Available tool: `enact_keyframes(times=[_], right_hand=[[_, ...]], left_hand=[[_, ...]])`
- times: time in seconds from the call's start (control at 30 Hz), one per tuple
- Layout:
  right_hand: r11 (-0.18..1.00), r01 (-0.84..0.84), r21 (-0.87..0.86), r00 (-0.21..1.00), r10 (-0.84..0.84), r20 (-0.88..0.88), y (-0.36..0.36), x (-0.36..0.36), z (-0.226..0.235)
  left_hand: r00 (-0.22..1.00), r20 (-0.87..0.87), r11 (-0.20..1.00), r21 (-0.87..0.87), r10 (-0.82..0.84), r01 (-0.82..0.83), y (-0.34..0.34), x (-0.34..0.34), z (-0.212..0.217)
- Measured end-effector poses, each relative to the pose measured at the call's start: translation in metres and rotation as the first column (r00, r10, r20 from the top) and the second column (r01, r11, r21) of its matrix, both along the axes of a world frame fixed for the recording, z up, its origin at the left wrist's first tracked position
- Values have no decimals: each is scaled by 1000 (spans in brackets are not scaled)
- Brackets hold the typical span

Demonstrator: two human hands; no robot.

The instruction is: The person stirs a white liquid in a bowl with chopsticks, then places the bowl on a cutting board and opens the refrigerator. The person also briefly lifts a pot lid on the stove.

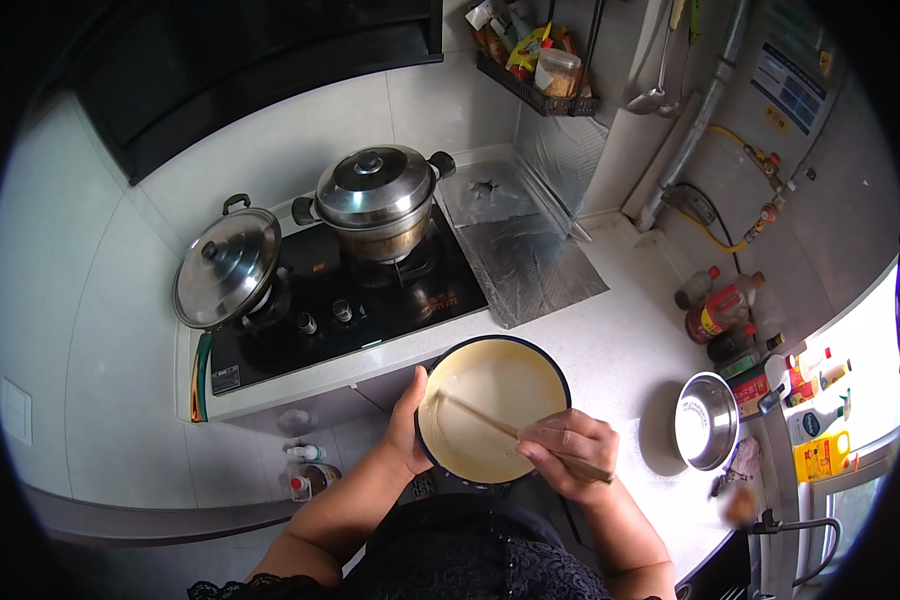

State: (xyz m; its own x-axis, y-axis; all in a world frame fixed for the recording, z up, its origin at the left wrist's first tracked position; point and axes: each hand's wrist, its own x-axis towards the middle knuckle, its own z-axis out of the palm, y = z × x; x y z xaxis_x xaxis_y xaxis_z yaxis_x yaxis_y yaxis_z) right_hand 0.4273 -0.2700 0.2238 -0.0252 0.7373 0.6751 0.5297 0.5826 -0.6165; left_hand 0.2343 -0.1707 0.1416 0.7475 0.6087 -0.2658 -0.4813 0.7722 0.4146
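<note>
In the lower centre of the frame the person held a dark-rimmed bowl [494, 408] filled with a pale, creamy batter [500, 395]. The left hand [407, 420] was curled around the left side of the bowl, thumb up along the rim, fingers hidden under it. The right hand [568, 450] was at the lower right of the bowl, its fingers pressed together and pinching a pair of wooden chopsticks [515, 434]; the tips of these reached into the batter toward the left.

Above the bowl, in the middle of the frame, was a black gas stove [360, 305]. On it stood a steel pot [375, 205] with a lid, and at upper left a wok with a glass lid [227, 268]. At the right, on the white counter [610, 350], was an empty steel bowl [706, 420], near some bottles [720, 315].
</note>
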Motion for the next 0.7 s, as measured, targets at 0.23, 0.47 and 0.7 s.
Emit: enact_keyframes(times=[0.23, 0.47, 0.7], right_hand=[[983, -182, 9, 981, 182, -69, -10, -4, -1], [989, 52, 137, 990, -69, 120, -4, -13, -8], [995, 7, 95, 999, -12, 48, -6, -14, -17]], left_hand=[[997, 70, 1000, 18, 13, -15, 3, -2, 2], [999, -9, 999, 10, 38, -38, 0, -2, -2], [996, -65, 996, 59, 66, -62, 0, -1, -8]])
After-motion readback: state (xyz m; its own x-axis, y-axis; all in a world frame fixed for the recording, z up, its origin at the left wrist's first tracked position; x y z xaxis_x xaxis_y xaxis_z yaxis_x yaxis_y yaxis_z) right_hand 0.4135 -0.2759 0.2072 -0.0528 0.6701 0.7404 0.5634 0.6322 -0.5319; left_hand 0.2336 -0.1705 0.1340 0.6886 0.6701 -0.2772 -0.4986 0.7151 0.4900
